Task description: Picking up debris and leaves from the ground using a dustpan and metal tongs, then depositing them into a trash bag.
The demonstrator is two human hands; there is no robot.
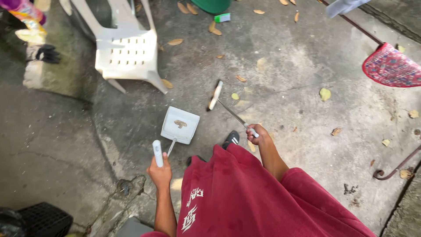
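Left hand (160,172) grips the white dustpan (180,125); right hand (258,133) grips the broom (215,95). White plastic chair (127,50) stands just beyond, dry leaves (325,93) scattered around.

White dustpan (180,125) (brown debris), maroon shirt (245,193)

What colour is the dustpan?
White, with brown debris inside; the dustpan shows best in the head view, its handle in the left hand.

The dustpan (180,125) looks like smooth white plastic, with a thin metal rod to its plastic handle (157,152). The broom (215,95) has a shiny metal stick. The chair (127,46) is matt white plastic. The floor (298,79) is rough, stained concrete.
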